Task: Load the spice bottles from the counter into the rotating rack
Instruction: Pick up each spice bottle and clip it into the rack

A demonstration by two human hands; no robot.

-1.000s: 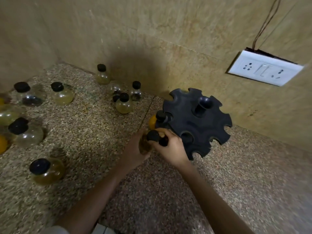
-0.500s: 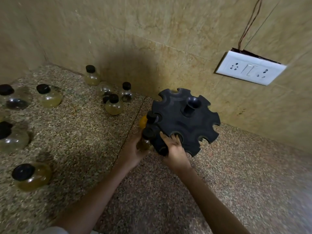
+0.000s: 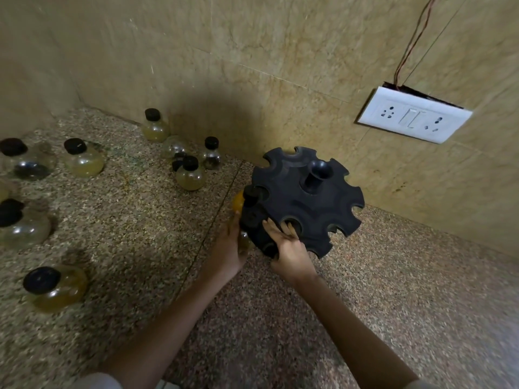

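The black rotating rack, a notched disc with a centre post, stands on the counter by the back wall. An orange spice bottle with a black cap hangs in a notch on its left side. Just below it a second bottle sits at the rack's lower-left edge, mostly hidden, and my left hand is wrapped around it. My right hand grips the rack's near rim with its fingers laid over the top. Several round bottles with black caps stand on the counter to the left, such as one nearby and one in the middle.
The speckled stone counter meets tiled walls at the back and left. A white socket plate with wires running up hangs on the wall to the right of the rack. More bottles stand at the far left and by the back wall.
My right hand left the bottle's cap and took hold of the rack's near rim. The bottle in my left hand went in under the rack's edge.
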